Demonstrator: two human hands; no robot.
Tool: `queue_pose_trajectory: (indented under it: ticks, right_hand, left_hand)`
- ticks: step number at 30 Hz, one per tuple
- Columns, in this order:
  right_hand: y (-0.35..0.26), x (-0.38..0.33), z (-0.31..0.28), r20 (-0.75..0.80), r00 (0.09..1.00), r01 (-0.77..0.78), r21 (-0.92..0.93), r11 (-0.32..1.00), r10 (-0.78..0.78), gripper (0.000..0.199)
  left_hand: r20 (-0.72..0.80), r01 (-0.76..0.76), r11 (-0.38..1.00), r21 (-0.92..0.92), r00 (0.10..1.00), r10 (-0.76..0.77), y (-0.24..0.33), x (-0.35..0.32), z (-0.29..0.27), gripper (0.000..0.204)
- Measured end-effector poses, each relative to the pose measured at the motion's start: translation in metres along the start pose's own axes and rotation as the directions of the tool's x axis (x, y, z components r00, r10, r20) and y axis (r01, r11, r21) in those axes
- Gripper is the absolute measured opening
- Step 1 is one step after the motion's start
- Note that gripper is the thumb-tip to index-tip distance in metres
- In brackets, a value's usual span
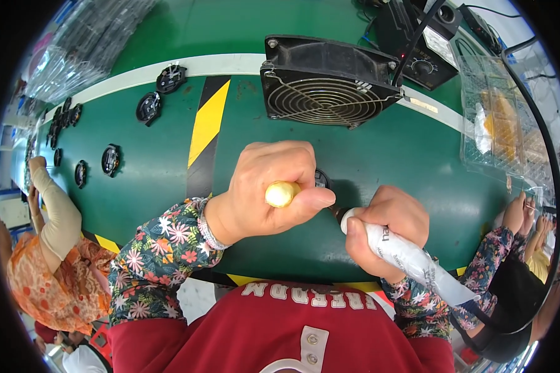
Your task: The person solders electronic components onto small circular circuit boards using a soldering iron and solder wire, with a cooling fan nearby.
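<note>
My left hand (pixel 270 186) is closed around a yellow-wrapped, rod-like thing (pixel 282 194), seen end-on; its lower part is hidden by the fist. In my right hand (pixel 392 227) is a soldering iron with a white-wrapped handle (pixel 410 258), slanting toward the spot under my left fist. Its dark front end (pixel 337 212) shows between the hands, while the tip is out of sight. Partly covered by my left hand, a round black part (pixel 322 179) shows on the green bench (pixel 255 248). Whether the iron touches that part, I cannot tell.
Ahead stands a black fan (pixel 330 87) with a wire grille. A black soldering station (pixel 420 53) is behind it, and a thick cable (pixel 550 155) arcs down the right. Clear plastic trays (pixel 504 124) sit at right. Several round black parts (pixel 110 160) lie left, near a co-worker's arm (pixel 56 211).
</note>
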State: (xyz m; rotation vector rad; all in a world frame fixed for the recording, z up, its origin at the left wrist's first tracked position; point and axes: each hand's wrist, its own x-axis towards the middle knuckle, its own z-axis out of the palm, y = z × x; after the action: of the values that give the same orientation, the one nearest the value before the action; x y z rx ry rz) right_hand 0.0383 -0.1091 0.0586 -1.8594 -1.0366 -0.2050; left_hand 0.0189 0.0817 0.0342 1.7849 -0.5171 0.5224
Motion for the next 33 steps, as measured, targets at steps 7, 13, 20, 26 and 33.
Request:
queue_pose_trajectory:
  ticks: [7, 13, 20, 26, 33]
  right_hand:
    - [0.002, -0.003, 0.002, -0.075, 0.997, 0.009, -0.025, 1.0, -0.011, 0.013]
    - [0.004, -0.009, 0.003, -0.135, 0.99, 0.03, -0.052, 0.998, -0.037, 0.013]
    - [0.007, -0.011, -0.007, -0.25, 0.968, 0.001, 0.006, 1.0, 0.0, 0.012]
    - [0.009, -0.011, -0.009, -0.274, 0.961, -0.03, 0.018, 0.999, 0.034, 0.012]
    - [0.013, -0.012, -0.011, -0.29, 0.957, -0.018, 0.032, 0.999, 0.026, 0.012]
  left_hand:
    - [0.128, 0.009, 0.998, 0.055, 0.992, -0.016, 0.004, 0.001, -0.007, 0.04]
    - [0.118, -0.035, 0.998, 0.054, 0.993, 0.028, 0.009, -0.001, -0.006, 0.038]
    - [0.032, -0.279, 0.892, 0.356, 0.957, 0.287, 0.017, 0.001, -0.025, 0.015]
    - [0.453, -0.154, 0.828, 0.539, 0.882, -0.131, 0.015, -0.017, -0.024, 0.032]
    - [0.516, -0.19, 0.781, 0.595, 0.835, -0.19, 0.011, -0.018, -0.017, 0.029]
